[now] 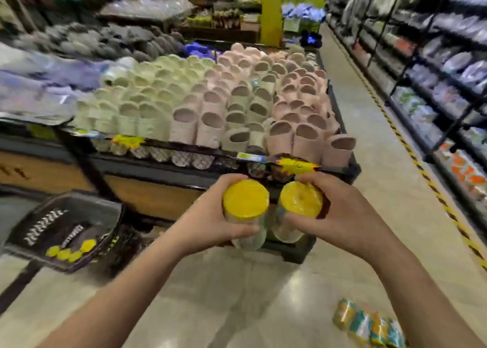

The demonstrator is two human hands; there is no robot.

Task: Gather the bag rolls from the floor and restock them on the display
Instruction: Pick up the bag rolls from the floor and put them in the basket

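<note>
Bag rolls: a loose cluster in green, teal and yellow wrapping lies on the floor at the lower right, nearest the camera and apart from both arms. These are not yet collected.

Beyond them, each hand carries one roll. The left hand is closed around the left roll, with fingers and thumb curled round its body. The right hand grips the right roll in the same manner. Both rolls are held roughly upright, side by side and just apart, in front of the display's lower edge. Each shows a round yellow end face toward the camera and a pale, translucent-looking body below. The wrapping appears smooth and is likely slippery, so a full-wrap grip is appropriate.

To the left, a black bin sits low beside the display and holds several yellow-ended items. Motion blur prevents confirming that they are rolls.

Directly ahead of the hands, the display's front ledge holds a row of patterned rolls under yellow price tags. Above and behind, the tabletop carries rows of pale green and pink slippers.

Status, as judged: the task is partly complete. Two rolls are picked up and at the display but not yet placed. The floor cluster is left to gather and restock.
</note>
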